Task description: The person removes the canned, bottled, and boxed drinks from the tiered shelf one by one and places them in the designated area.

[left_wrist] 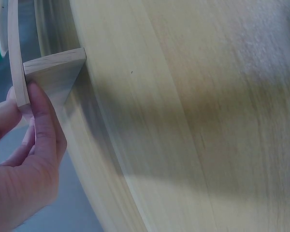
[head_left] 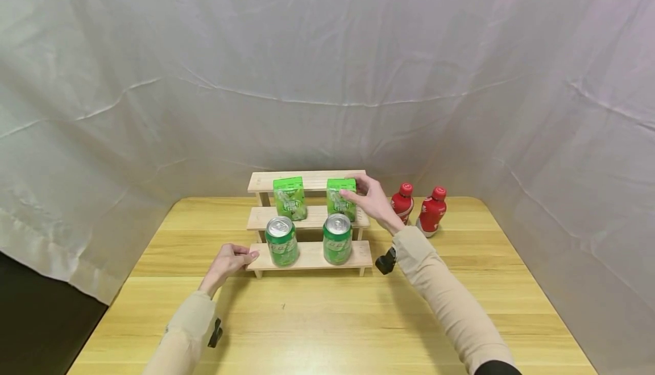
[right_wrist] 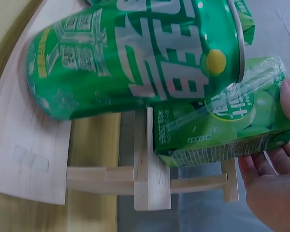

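A three-step wooden display rack [head_left: 309, 254] stands on the table. My left hand [head_left: 228, 262] pinches the left end of its lowest step between thumb and fingers, also plain in the left wrist view. My right hand [head_left: 373, 198] grips a green juice box [right_wrist: 222, 121] by its upper part, thumb in front and fingers behind; the box stands upright on the right of the middle step. Another green juice box [head_left: 290, 199] stands on the left of that step. Two green soda cans, the left can [head_left: 282, 241] and the right can [head_left: 337, 239], stand on the lowest step.
To the right of the rack, two red bottles, one nearer bottle [head_left: 432, 211] and one partly hidden bottle [head_left: 402, 201], stand on the wooden table [head_left: 327, 318]. Grey curtain cloth [head_left: 327, 79] hangs behind and at both sides.
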{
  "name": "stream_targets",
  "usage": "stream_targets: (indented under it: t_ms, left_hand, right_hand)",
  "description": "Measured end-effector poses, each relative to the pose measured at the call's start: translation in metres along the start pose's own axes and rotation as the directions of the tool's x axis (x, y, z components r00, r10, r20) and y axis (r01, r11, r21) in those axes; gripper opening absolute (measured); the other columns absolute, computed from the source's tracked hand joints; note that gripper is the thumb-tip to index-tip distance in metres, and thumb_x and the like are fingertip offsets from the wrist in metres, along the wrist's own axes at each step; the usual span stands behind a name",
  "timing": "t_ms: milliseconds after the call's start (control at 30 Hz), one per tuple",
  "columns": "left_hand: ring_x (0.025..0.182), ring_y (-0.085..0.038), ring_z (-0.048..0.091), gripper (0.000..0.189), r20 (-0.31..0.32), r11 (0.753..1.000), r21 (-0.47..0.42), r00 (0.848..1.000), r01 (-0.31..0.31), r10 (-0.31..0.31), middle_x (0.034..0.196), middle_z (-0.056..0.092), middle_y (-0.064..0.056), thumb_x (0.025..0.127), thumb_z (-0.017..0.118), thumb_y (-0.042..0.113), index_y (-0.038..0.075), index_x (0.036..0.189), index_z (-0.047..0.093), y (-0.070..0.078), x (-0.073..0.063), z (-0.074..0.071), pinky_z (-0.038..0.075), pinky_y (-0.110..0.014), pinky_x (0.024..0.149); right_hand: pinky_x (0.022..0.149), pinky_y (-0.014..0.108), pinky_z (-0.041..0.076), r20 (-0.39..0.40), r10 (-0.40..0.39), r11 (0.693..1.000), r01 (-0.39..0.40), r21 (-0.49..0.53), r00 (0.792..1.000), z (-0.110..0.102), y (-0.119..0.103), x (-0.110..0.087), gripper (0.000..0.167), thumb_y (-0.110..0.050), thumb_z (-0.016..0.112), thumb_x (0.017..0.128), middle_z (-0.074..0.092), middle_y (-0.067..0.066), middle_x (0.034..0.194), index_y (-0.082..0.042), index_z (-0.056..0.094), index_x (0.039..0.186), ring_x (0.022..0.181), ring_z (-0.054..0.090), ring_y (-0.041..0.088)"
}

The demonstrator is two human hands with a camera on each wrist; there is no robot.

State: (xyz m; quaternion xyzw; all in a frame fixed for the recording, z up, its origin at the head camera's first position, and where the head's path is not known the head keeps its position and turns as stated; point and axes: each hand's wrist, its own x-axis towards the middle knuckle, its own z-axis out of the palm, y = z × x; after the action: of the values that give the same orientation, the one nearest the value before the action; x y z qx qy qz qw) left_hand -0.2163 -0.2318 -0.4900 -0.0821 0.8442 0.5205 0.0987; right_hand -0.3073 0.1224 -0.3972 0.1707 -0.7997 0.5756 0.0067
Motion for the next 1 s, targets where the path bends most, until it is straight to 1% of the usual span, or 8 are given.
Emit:
stream_targets:
  t_ms: [133,233,300,400,567,667,833,1000]
  left_hand:
    - [0.071,-0.011,0.056,0.033,0.003,1.0,-0.006,1.0,0.0,0.0,0.08,0.064,-0.004,0.096,0.069,0.016,-0.015,0.106,0.063,0.0,0.0,0.0,0.052,-0.025,0.066]
    - [0.072,-0.011,0.057,0.034,-0.001,1.0,-0.004,1.0,0.0,0.0,0.081,0.065,-0.005,0.095,0.069,0.016,-0.016,0.107,0.063,0.0,0.0,-0.001,0.053,-0.026,0.067]
    - [0.073,-0.012,0.058,0.035,-0.002,1.0,0.0,1.0,0.0,0.0,0.083,0.065,-0.007,0.095,0.069,0.016,-0.016,0.109,0.062,-0.001,0.0,-0.001,0.054,-0.027,0.069]
    - [0.075,-0.013,0.058,0.037,-0.007,1.0,0.008,1.0,0.002,-0.001,0.087,0.066,-0.01,0.095,0.069,0.016,-0.017,0.111,0.061,-0.001,0.0,0.0,0.054,-0.027,0.07]
    - [0.077,-0.014,0.06,0.04,-0.01,1.0,0.011,1.0,0.006,-0.006,0.092,0.067,-0.015,0.096,0.068,0.016,-0.018,0.115,0.059,-0.001,-0.001,0.001,0.054,-0.026,0.071]
    - [0.078,-0.014,0.06,0.041,-0.008,1.0,0.007,1.0,0.012,-0.012,0.093,0.067,-0.016,0.095,0.068,0.016,-0.018,0.116,0.058,-0.001,-0.001,0.001,0.054,-0.026,0.072]
    - [0.078,-0.014,0.06,0.041,-0.006,1.0,0.004,1.0,0.016,-0.016,0.093,0.066,-0.015,0.096,0.068,0.016,-0.018,0.116,0.058,-0.001,-0.001,0.001,0.055,-0.027,0.072]
    - [0.081,-0.016,0.062,0.043,0.004,1.0,0.002,1.0,0.019,-0.019,0.098,0.067,-0.02,0.096,0.067,0.016,-0.019,0.119,0.056,-0.001,0.001,0.0,0.058,-0.029,0.076]
  right_hand:
    - [0.08,0.019,0.05,-0.026,0.007,1.0,-0.007,-0.004,1.0,0.001,-0.003,-0.001,0.04,-0.01,0.071,0.094,0.064,0.025,0.121,0.002,0.058,0.129,0.101,0.063,0.022]
    - [0.085,0.02,0.049,-0.049,0.015,1.0,-0.015,0.001,0.999,0.002,-0.004,-0.003,0.039,-0.011,0.071,0.094,0.064,0.024,0.122,0.001,0.059,0.129,0.107,0.063,0.028]
    - [0.089,0.021,0.049,-0.063,0.017,1.0,-0.016,0.008,0.998,0.003,-0.005,-0.005,0.039,-0.011,0.071,0.094,0.064,0.024,0.123,0.001,0.058,0.129,0.11,0.063,0.028]
    - [0.092,0.019,0.049,-0.09,0.017,0.999,-0.014,0.034,0.996,0.002,-0.005,-0.01,0.039,-0.011,0.071,0.094,0.065,0.023,0.124,0.001,0.058,0.129,0.11,0.063,0.023]
    - [0.09,0.013,0.048,-0.144,0.018,0.996,-0.004,0.093,0.989,-0.004,-0.005,-0.018,0.041,-0.008,0.071,0.094,0.063,0.025,0.128,0.003,0.057,0.131,0.108,0.061,0.012]
    - [0.09,0.009,0.047,-0.178,0.014,0.992,0.008,0.122,0.984,-0.009,-0.003,-0.023,0.042,-0.005,0.07,0.093,0.061,0.026,0.131,0.005,0.056,0.131,0.106,0.06,0.006]
    - [0.089,0.008,0.048,-0.22,-0.018,0.988,0.051,0.146,0.975,-0.022,0.001,-0.033,0.04,-0.001,0.069,0.093,0.059,0.028,0.129,0.008,0.056,0.13,0.103,0.059,-0.001]
    - [0.086,0.008,0.049,-0.236,-0.02,0.991,0.051,0.126,0.972,-0.04,0.006,-0.046,0.04,0.0,0.068,0.093,0.06,0.018,0.124,0.008,0.055,0.13,0.102,0.059,-0.004]
